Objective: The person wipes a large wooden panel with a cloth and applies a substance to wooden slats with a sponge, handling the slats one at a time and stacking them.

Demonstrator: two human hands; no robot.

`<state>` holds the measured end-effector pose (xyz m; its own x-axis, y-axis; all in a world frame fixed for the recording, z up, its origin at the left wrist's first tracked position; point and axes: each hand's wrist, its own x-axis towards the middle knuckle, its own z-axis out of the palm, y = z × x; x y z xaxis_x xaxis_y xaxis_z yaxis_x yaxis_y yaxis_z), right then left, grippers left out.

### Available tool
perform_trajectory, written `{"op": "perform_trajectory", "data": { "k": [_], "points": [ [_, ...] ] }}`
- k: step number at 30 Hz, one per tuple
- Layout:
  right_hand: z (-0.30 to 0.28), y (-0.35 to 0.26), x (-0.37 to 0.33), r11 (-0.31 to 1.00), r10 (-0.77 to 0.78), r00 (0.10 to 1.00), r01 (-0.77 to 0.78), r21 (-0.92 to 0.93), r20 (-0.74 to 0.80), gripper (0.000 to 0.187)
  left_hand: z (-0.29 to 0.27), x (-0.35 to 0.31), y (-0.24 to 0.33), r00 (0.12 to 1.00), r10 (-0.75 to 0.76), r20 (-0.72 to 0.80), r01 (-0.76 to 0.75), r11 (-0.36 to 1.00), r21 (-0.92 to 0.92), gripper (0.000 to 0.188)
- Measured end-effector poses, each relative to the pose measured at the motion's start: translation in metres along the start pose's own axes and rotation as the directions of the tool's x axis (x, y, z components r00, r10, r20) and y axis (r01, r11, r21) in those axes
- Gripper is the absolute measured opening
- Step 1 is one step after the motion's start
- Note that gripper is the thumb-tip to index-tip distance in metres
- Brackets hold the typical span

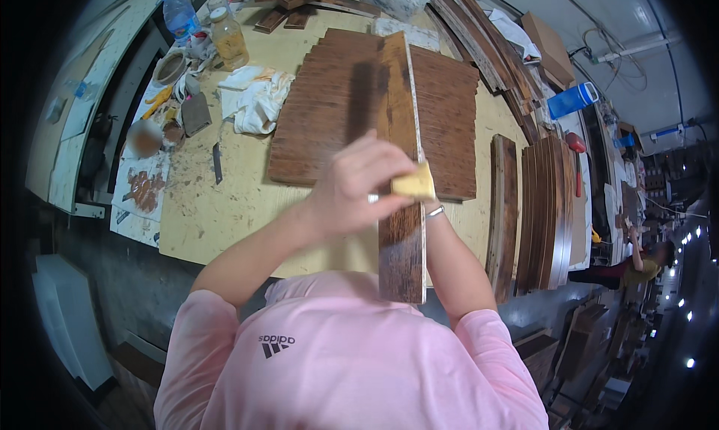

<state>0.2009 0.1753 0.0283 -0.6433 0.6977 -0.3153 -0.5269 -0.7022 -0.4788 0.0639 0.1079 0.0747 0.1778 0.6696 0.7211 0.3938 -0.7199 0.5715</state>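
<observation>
A long brown wooden plank (399,115) is held up lengthwise in front of me, its near end by my chest. My left hand (359,174), slightly blurred, reaches across the plank with its fingers closed on a yellow sponge (414,183). The sponge lies against the plank's narrow right edge. Below the sponge the plank's face looks darker and streaked. From the right, my other forearm goes behind the plank; my right hand (431,202) is mostly covered there, its fingers hidden. Under the plank's far part lies a wide stack of brown boards (322,123) on the table.
A stained white cloth (256,97), a jar (228,39), a water bottle (179,16) and a flat dark tool (217,164) are at left on the pale table (217,228). Upright planks (543,213) stand at right, near a blue bottle (572,100). Another person (636,269) is farther right.
</observation>
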Motion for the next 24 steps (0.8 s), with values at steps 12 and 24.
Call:
{"op": "perform_trajectory", "data": {
  "k": [12,24],
  "points": [
    [0.005,0.017,0.006,0.896,0.314,0.779,-0.432,0.1,0.543,0.05,-0.04,0.03,-0.087,0.866,-0.286,-0.41,0.362,0.925,0.119,0.033],
    [0.009,0.016,0.016,0.869,0.362,0.719,-0.491,0.064,0.594,0.049,-0.072,0.027,-0.075,0.85,-0.232,-0.473,0.331,0.934,0.135,0.033]
  ]
}}
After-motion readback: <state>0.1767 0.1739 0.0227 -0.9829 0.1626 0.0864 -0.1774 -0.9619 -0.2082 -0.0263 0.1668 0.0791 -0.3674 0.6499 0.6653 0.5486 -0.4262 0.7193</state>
